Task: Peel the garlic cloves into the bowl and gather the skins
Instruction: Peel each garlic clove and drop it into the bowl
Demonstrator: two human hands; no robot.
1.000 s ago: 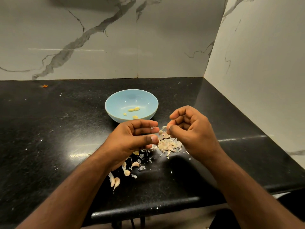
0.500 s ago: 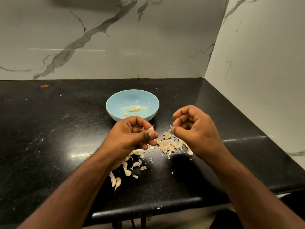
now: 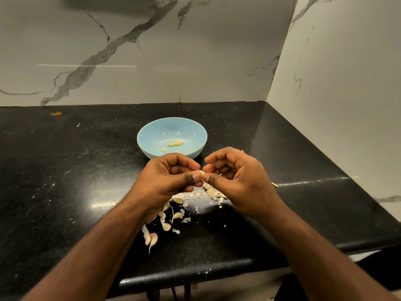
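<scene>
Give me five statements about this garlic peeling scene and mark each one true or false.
1. The blue bowl holds a few peeled cloves. True.
2. Both hands meet at one garlic clove. True.
3. The skins lie inside the bowl. False: they lie on the black counter under the hands.
4. The counter is white. False: it is black.
5. Unpeeled cloves lie near the left forearm. True.
</scene>
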